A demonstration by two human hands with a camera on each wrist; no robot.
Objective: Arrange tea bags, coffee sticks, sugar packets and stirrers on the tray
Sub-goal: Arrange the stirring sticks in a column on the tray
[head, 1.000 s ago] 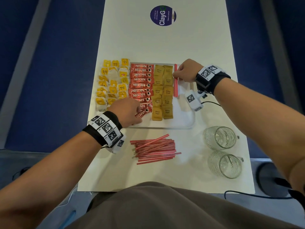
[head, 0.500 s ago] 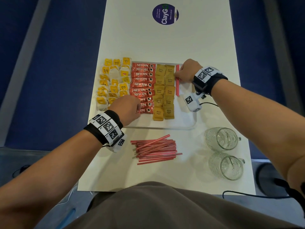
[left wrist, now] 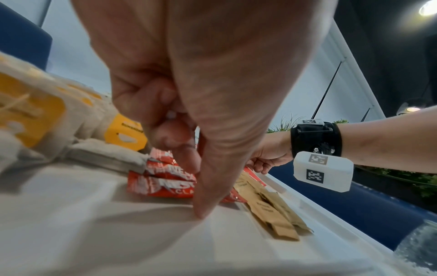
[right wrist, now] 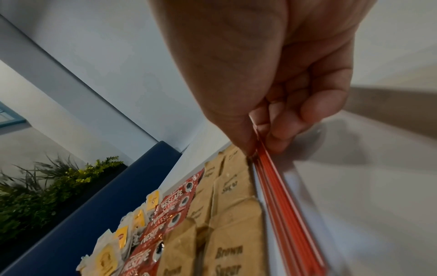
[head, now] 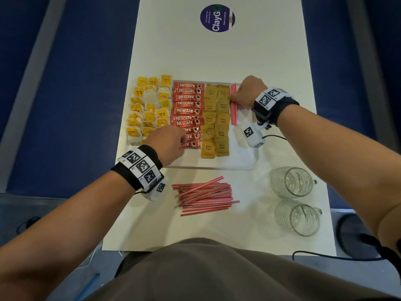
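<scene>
A white tray [head: 245, 161] holds columns of yellow-tagged tea bags [head: 149, 107], red coffee sticks [head: 187, 104] and brown sugar packets [head: 217, 120]. Right of the sugar lies a thin row of red stirrers [head: 233, 111]. My right hand [head: 235, 97] pinches the far end of those stirrers [right wrist: 283, 196] between thumb and fingers. My left hand [head: 181, 140] sits at the near end of the coffee column. Its curled fingers lie on the nearest coffee sticks [left wrist: 160, 184], and its thumb is set against their near edge, tip down on the tray.
A loose pile of red stirrers [head: 206, 196] lies on the white table in front of the tray. Two glass mugs [head: 290, 181] [head: 297, 217] lie at the near right. A round purple sticker [head: 217, 18] is at the far end.
The left hand carried a slanted coffee stick from the tray's near edge and set it level at the bottom of the column. The right hand stayed on the stirrers.
</scene>
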